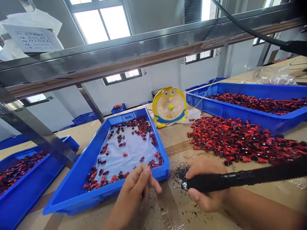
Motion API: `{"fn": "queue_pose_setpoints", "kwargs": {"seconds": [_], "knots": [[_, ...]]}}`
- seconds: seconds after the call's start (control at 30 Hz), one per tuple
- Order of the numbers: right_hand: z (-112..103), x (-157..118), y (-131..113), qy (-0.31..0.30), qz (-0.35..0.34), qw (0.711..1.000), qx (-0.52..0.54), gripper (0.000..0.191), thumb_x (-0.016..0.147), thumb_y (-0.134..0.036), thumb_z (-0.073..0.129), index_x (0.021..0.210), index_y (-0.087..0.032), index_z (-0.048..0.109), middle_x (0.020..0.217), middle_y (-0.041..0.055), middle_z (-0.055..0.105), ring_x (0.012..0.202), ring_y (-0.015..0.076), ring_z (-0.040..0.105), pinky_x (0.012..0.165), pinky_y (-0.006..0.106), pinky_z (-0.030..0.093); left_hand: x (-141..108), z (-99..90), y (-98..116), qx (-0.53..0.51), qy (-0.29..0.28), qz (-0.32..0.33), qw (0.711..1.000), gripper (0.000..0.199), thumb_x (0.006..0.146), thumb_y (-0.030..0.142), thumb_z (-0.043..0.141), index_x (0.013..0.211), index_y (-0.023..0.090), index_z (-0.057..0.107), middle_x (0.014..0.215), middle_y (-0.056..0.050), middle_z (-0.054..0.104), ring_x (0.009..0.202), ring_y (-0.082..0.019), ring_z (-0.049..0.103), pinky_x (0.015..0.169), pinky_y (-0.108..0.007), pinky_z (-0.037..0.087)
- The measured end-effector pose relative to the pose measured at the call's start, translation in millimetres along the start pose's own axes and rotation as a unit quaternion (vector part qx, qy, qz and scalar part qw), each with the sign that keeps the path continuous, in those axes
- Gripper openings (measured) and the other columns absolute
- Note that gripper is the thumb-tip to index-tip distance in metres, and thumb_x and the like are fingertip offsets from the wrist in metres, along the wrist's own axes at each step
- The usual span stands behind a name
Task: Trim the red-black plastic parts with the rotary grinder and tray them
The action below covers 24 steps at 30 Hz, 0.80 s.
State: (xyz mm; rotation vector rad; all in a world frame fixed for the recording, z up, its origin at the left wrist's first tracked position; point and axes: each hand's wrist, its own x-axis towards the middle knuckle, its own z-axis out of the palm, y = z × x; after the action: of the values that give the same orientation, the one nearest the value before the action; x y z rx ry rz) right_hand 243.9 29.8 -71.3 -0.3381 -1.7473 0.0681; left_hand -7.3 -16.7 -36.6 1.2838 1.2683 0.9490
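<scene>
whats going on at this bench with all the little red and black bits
A person sits at a cardboard-covered bench. The right hand grips a black pen-like power tool, its tip by dark shavings. The left hand has fingers pinched at the near rim of a blue tray holding scattered red-and-black pieces; whether it holds one is unclear. A loose pile lies to the right, near a yellow fan.

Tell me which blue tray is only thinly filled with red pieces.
The middle blue tray by the left hand: its pale liner shows between scattered pieces, unlike the others.

Glossy blue plastic tray (pixel 72 195), matt black tool (pixel 230 180), brown cardboard tabletop (pixel 175 137)
</scene>
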Motion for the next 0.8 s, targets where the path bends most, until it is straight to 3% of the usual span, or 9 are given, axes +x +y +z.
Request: {"fn": "queue_pose_setpoints", "kwargs": {"seconds": [0.07, 0.2, 0.33, 0.47, 0.57, 0.7, 0.8], "knots": [[-1, 5, -3, 0.003, 0.003, 1.0, -0.022, 0.038, 0.11, -0.052, 0.064, 0.093, -0.017, 0.065, 0.076, -0.0044, 0.061, 0.062, 0.011, 0.059, 0.06, 0.026, 0.052, -8, 3.0, -9, 0.027, 0.014, 0.013, 0.999, 0.064, 0.098, 0.084, 0.06, 0.08, 0.022, 0.055, 0.056, 0.002, 0.062, 0.049, -0.011, 0.034, 0.05, -0.025, 0.024], [0, 12, -6, -0.001, 0.008, 0.999, -0.038, 0.029, 0.105, -0.046, 0.058, 0.09, -0.022, 0.061, 0.065, -0.0067, 0.059, 0.054, 0.0108, 0.057, 0.055, 0.026, 0.047, -19, 4.4, -17, 0.089, 0.082, 0.029, 0.992, 0.068, 0.098, 0.084, 0.058, 0.07, 0.023, 0.057, 0.063, 0.003, 0.045, 0.062, -0.017, 0.037, 0.058, -0.029, 0.029], [1, 8, -10, -0.006, 0.036, 0.999, -0.015, 0.019, 0.1, -0.041, 0.054, 0.09, -0.025, 0.058, 0.056, -0.0079, 0.055, 0.047, 0.0107, 0.056, 0.052, 0.029, 0.043, -22, 1.5, -21, -0.014, 0.031, -0.03, 0.999, 0.069, 0.093, 0.085, 0.063, 0.072, 0.02, 0.065, 0.06, 0.004, 0.04, 0.059, -0.015, 0.032, 0.059, -0.028, 0.027], [1, -4, -19, -0.023, 0.061, 0.997, 0.027, 0.027, 0.106, -0.047, 0.055, 0.091, -0.025, 0.06, 0.057, -0.0068, 0.056, 0.05, 0.0108, 0.057, 0.056, 0.029, 0.046, -29, 5.0, -33, -0.092, -0.01, -0.047, 0.995, 0.064, 0.091, 0.08, 0.073, 0.099, 0.016, 0.078, 0.07, -0.002, 0.065, 0.054, -0.01, 0.038, 0.054, -0.024, 0.027], [0, -12, -29, -0.035, 0.096, 0.994, 0.037, 0.032, 0.102, -0.056, 0.067, 0.092, -0.026, 0.065, 0.063, -0.0043, 0.061, 0.059, 0.0141, 0.064, 0.061, 0.031, 0.052, -34, 8.3, -41, -0.039, -0.018, 0.006, 0.999, 0.054, 0.096, 0.07, 0.077, 0.11, 0.019, 0.081, 0.099, -0.013, 0.084, 0.057, -0.013, 0.061, 0.057, -0.025, 0.047], [-3, -18, -37, -0.063, 0.125, 0.99, 0.029, 0.038, 0.086, -0.062, 0.085, 0.091, -0.027, 0.07, 0.072, 0.0009, 0.067, 0.07, 0.0195, 0.07, 0.063, 0.032, 0.057, -35, 7.9, -42, 0.024, 0.006, 0.055, 0.998, 0.032, 0.102, 0.055, 0.077, 0.114, 0.026, 0.084, 0.129, -0.014, 0.086, 0.073, -0.021, 0.083, 0.071, -0.031, 0.066], [-7, -17, -41, -0.083, 0.134, 0.987, 0.028, 0.04, 0.081, -0.063, 0.089, 0.091, -0.028, 0.072, 0.075, 0.0027, 0.068, 0.074, 0.0214, 0.071, 0.063, 0.033, 0.059, -32, 7.5, -33, 0.099, 0.044, 0.12, 0.987, 0.018, 0.101, 0.044, 0.082, 0.109, 0.029, 0.087, 0.118, -0.009, 0.09, 0.081, -0.023, 0.085, 0.077, -0.03, 0.067]]}}
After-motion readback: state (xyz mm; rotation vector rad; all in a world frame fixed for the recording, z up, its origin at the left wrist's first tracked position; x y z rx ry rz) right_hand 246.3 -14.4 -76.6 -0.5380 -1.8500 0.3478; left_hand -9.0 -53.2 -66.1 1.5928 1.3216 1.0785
